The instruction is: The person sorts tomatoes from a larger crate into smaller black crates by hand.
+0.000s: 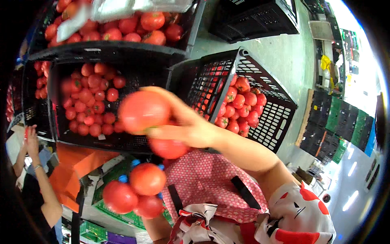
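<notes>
My right hand [189, 126], blurred, is closed around a large red tomato [144, 111]. Another tomato [169, 148] sits just below its fingers; whether the same hand holds it I cannot tell. Beneath that hand is a black plastic crate [138, 141] with many small tomatoes [88, 106] inside. Lower down, in front of my pink dotted apron [210, 180], my left hand bears a cluster of tomatoes: an orange-red tomato [147, 179], a redder tomato [120, 196] and a lower tomato [149, 206]. They mostly hide that hand; blue tips show around them.
A tilted black crate [271, 125] holds tomatoes at right. Another tomato crate [112, 50], partly covered by white sheeting [140, 9], stands at the back. An orange structure [70, 170] and green crates [128, 218] lie lower left. Another person's hands [31, 141] are at far left.
</notes>
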`<state>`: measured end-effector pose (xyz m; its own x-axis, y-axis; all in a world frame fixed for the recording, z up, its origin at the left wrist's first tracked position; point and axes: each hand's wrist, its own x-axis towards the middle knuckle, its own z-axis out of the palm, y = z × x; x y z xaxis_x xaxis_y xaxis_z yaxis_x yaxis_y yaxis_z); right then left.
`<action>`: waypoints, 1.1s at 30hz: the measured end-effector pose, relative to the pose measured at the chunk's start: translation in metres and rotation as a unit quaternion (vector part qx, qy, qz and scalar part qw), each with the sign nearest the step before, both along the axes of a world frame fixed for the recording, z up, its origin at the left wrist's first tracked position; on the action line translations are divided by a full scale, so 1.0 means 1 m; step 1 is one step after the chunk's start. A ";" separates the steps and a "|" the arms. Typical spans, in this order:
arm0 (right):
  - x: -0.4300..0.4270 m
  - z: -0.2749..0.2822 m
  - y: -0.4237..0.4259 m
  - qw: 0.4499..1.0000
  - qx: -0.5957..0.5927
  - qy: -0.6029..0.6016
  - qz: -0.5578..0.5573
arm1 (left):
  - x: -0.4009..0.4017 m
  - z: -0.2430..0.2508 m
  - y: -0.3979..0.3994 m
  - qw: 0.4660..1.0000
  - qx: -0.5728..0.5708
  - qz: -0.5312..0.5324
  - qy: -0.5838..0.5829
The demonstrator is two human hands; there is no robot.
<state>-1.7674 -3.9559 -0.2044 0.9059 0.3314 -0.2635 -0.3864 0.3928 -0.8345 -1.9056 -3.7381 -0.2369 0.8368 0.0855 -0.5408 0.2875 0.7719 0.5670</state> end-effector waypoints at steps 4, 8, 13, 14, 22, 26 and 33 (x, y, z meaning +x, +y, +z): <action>-0.083 0.014 -0.106 0.967 -0.088 0.226 -0.073 | 0.020 0.005 -0.073 0.984 -0.044 -0.167 0.031; -0.158 -0.016 -0.169 0.915 -0.028 0.267 -0.302 | 0.043 0.006 -0.181 0.913 -0.061 -0.403 0.025; -0.220 -0.063 -0.224 0.862 -0.104 0.266 -0.419 | 0.051 -0.029 -0.283 0.777 0.091 -0.623 -0.018; -0.229 -0.066 -0.235 0.861 -0.130 0.281 -0.404 | 0.036 -0.042 -0.302 0.761 0.155 -0.628 -0.043; -0.260 -0.092 -0.292 0.788 -0.371 0.267 -0.412 | -0.003 -0.050 -0.294 0.819 0.072 -0.568 -0.030; -0.187 -0.053 -0.273 0.812 -0.465 0.077 -0.345 | 0.040 -0.008 -0.195 0.900 -0.034 -0.435 -0.022; -0.060 0.005 -0.098 0.858 -0.479 -0.142 -0.114 | 0.054 -0.029 -0.023 0.977 0.134 -0.132 0.101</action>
<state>-1.8274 -4.0536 -0.1993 0.9913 -0.1092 -0.0729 -0.1174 -0.4887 -0.8645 -1.8518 -3.7609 -0.2659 0.7272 0.0427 -0.6851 0.5836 0.4870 0.6498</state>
